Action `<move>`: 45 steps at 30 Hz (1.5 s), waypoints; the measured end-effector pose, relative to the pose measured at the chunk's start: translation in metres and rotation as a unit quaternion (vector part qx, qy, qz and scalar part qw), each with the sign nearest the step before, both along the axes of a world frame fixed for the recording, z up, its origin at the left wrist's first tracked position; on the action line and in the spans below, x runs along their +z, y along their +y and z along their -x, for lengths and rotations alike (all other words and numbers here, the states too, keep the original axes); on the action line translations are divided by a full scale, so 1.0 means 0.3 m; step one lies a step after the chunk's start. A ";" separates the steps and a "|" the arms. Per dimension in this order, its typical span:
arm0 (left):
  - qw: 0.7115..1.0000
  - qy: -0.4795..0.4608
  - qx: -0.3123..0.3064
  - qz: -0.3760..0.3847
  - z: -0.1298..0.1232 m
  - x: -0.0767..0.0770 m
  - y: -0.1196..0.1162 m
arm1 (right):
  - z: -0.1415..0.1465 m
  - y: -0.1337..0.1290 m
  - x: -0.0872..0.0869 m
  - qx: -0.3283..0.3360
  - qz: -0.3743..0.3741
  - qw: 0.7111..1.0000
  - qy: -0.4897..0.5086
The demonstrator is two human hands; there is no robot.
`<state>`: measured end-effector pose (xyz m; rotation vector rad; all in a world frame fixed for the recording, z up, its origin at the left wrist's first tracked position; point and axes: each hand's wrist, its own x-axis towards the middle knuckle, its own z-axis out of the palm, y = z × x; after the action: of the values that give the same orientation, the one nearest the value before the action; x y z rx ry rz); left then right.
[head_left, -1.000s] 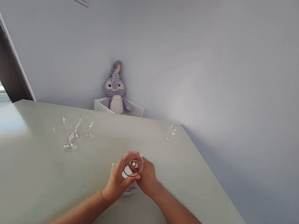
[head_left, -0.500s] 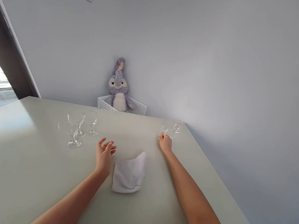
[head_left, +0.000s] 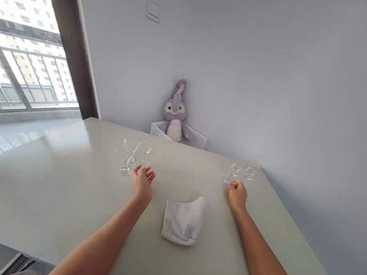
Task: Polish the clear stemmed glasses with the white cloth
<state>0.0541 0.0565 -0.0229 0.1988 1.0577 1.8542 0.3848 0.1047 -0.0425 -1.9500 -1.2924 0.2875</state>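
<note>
Several clear stemmed glasses [head_left: 127, 165] stand close together on the left part of the pale table [head_left: 56, 192]. Just right of their feet is my left hand [head_left: 143, 180], palm partly up, fingers apart and holding nothing. On the right, my right hand [head_left: 237, 195] has its fingers closed at the base of a clear glass [head_left: 227, 180]; the fingertips are partly hidden. Behind it more glasses [head_left: 249, 172] stand near the far right corner. A folded white cloth [head_left: 183, 221] lies between my forearms.
Beyond the far table edge, a purple plush toy [head_left: 175, 117] sits in a white perforated basket [head_left: 199, 140] against the wall. A large window [head_left: 20, 46] is at the left, and a switch [head_left: 153, 8] is on the wall.
The view has turned left, showing more of the window. My left hand has moved closer to the left glasses. My right hand remains by the right glasses, slightly nearer me.
</note>
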 end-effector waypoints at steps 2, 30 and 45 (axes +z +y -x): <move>1.000 -0.026 -0.002 -0.012 0.010 0.006 0.017 | 0.031 -0.058 0.025 0.020 -0.025 0.999 0.013; 0.965 -0.202 -0.114 -0.119 0.044 0.107 0.247 | 0.410 -0.433 0.052 0.338 -0.031 0.921 0.189; 0.896 0.036 -0.397 -0.195 -0.246 0.052 -0.134 | 0.374 -0.439 0.191 0.328 -0.051 0.750 0.572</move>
<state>0.1278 0.0161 -0.0072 0.8143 0.5017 1.2747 0.2727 -0.0270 0.0149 -0.7548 -0.9768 1.4538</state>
